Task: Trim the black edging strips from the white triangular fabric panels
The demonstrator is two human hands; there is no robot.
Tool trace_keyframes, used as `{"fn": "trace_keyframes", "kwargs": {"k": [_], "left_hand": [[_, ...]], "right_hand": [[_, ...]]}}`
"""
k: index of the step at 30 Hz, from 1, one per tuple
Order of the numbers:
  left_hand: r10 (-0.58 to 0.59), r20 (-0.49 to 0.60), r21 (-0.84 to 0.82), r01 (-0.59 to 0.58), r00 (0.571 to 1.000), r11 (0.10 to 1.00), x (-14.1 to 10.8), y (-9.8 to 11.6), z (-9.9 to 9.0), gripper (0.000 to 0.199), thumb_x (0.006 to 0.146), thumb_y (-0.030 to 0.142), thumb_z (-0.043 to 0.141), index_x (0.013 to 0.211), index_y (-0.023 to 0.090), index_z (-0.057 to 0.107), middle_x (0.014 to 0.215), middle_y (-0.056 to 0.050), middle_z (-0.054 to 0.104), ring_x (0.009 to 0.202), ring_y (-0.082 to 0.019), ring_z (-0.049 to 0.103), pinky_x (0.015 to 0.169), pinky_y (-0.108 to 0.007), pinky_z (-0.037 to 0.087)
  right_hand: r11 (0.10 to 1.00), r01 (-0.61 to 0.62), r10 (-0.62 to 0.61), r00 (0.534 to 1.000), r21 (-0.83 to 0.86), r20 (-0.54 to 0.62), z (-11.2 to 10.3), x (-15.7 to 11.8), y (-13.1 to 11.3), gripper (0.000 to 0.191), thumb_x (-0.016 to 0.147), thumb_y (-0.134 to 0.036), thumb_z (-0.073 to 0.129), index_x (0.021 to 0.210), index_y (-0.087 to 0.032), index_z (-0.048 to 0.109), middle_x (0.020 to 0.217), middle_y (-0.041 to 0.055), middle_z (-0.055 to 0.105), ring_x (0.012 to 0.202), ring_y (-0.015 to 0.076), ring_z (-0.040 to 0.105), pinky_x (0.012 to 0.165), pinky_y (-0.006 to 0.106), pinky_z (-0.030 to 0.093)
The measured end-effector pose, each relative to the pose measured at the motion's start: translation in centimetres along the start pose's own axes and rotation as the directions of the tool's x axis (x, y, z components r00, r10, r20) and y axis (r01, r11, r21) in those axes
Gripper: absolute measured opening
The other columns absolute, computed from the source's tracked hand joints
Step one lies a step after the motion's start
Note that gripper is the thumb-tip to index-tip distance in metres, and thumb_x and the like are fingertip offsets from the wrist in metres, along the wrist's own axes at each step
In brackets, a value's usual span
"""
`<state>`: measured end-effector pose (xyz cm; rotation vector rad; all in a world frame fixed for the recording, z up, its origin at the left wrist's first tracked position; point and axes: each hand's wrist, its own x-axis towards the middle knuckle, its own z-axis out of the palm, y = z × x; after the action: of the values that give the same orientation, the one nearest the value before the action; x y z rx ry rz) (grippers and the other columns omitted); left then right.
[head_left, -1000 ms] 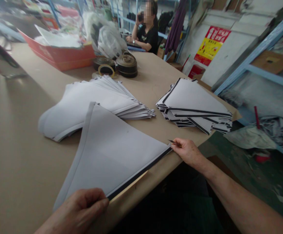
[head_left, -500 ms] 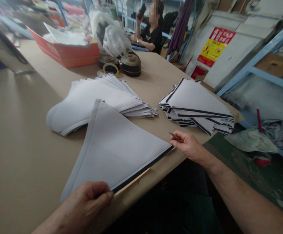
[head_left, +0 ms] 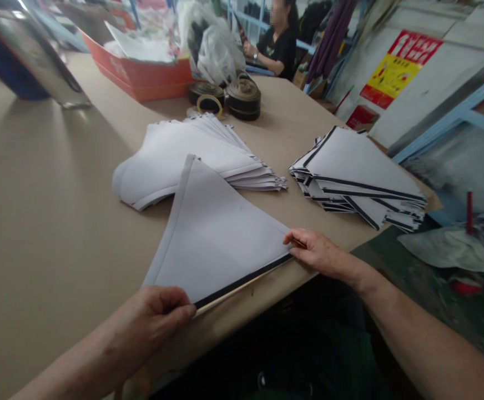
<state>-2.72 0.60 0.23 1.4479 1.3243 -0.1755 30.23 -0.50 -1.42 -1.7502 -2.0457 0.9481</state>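
Observation:
A white, roughly triangular panel [head_left: 221, 233] lies on the table, with a black strip [head_left: 244, 280] along its near edge. At the near left corner, my left hand [head_left: 159, 314] is closed, thumb and fingers pinching the panel. My right hand [head_left: 319, 251] is closed at the right corner, its fingertips on the panel beside the strip's end. A small thin, dark tool [head_left: 299, 243] is tucked in those fingers; its kind cannot be made out. Behind the panel lies a fanned stack of plain white panels [head_left: 192, 158]. A stack of black-edged panels [head_left: 362, 161] sits to the right.
Rolls of dark strap [head_left: 243, 100] and a tape ring [head_left: 209, 104] stand behind the stacks. An orange bin [head_left: 142, 80] and a plastic bag [head_left: 219, 53] are further back. A seated person [head_left: 277, 47] is beyond the table. The table edge [head_left: 262, 300] runs close to me.
My right hand has come down onto the panel's right corner, and the tool's tip no longer sticks out to the left. My left hand keeps its pinch. The view has shifted left.

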Motion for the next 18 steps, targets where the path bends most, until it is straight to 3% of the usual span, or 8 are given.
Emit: {"fn": "trace_keyframes", "kwargs": {"k": [5,13,18], "left_hand": [[-0.074,0.048,0.003,0.074,0.996,0.997,-0.7,-2.1,-0.7,0.043,0.065,0.06,0.044,0.062,0.018,0.053,0.056,0.003,0.038,0.053,-0.011,0.032,0.049,-0.023,0.023],[-0.108,0.019,0.058,0.107,0.994,0.993,-2.0,-4.0,-2.2,0.044,0.062,0.061,0.042,0.061,0.018,0.053,0.057,0.003,0.037,0.055,-0.013,0.034,0.052,-0.025,0.026],[-0.217,-0.062,0.04,0.22,0.974,0.975,-3.7,-8.7,-3.7,0.041,0.058,0.06,0.045,0.053,0.019,0.051,0.05,0.003,0.037,0.051,-0.013,0.036,0.048,-0.023,0.024]], "right_hand": [[0.998,-0.006,0.007,1.0,-0.063,0.013,0.3,0.2,-0.5,0.016,0.077,-0.011,0.054,0.09,-0.017,0.058,0.08,0.0006,0.055,0.072,0.0131,0.049,0.066,0.024,0.036],[0.992,-0.053,0.055,0.998,-0.117,0.013,0.6,0.5,-0.8,0.012,0.075,-0.015,0.053,0.085,-0.018,0.058,0.079,0.0011,0.058,0.07,0.0138,0.05,0.065,0.025,0.036],[0.988,-0.089,0.089,0.996,-0.13,-0.004,0.7,0.6,-0.8,0.011,0.073,-0.02,0.054,0.083,-0.019,0.059,0.073,-0.0001,0.057,0.065,0.014,0.05,0.061,0.025,0.036]]}}
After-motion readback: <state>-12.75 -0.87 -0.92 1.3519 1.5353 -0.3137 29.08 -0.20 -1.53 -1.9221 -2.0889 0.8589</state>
